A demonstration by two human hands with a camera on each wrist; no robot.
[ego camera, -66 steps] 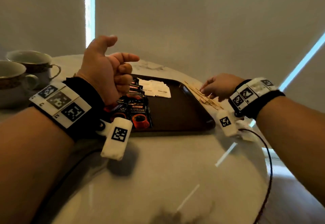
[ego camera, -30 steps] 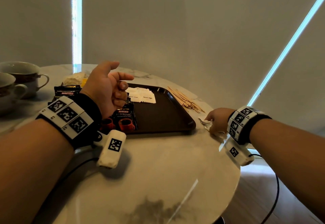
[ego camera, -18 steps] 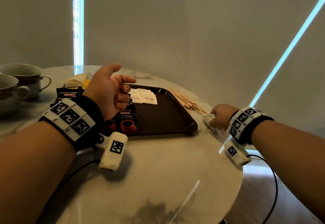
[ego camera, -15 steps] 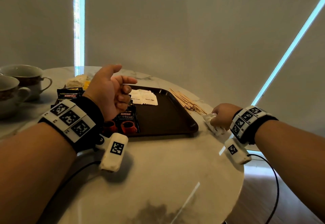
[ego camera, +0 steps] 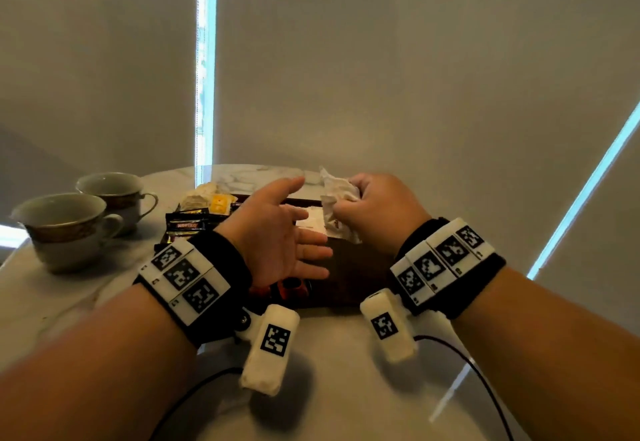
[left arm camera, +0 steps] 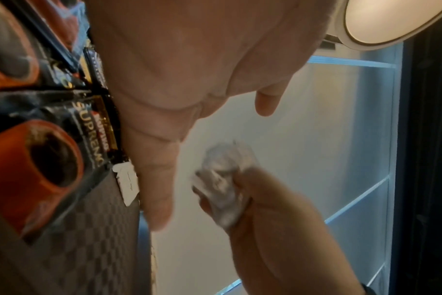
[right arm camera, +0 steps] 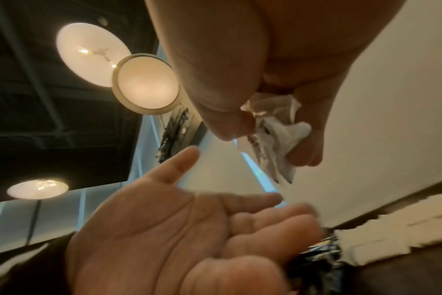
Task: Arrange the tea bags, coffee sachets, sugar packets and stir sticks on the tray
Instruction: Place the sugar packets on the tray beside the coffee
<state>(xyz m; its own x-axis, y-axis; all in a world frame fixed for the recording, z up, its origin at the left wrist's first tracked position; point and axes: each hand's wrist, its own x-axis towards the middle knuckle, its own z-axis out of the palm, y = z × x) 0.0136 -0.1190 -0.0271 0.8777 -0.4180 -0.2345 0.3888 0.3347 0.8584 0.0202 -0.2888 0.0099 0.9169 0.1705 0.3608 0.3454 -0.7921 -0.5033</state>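
My right hand [ego camera: 349, 207] grips a crumpled bunch of white sugar packets [ego camera: 334, 198] in the air above the dark brown tray [ego camera: 360, 278]. In the right wrist view the sugar packets [right arm camera: 275, 135] hang from curled fingers. My left hand [ego camera: 294, 236] is open beside it, palm turned toward the packets and holding nothing. More white sugar packets [ego camera: 313, 222] lie flat at the tray's far side. Black and orange coffee sachets [ego camera: 291, 288] lie at its near left, plain in the left wrist view [left arm camera: 50, 159]. The stir sticks are hidden behind my right hand.
Loose black coffee sachets [ego camera: 185, 224] and tea bags [ego camera: 207, 198] with yellow tags lie on the marble table [ego camera: 104, 302] left of the tray. Two cups [ego camera: 65, 226] stand at the far left. The table's round edge runs close on the right.
My right hand picked the white packets up from the table right of the tray and carried them left and up over it. My left hand uncurled and opened toward them.
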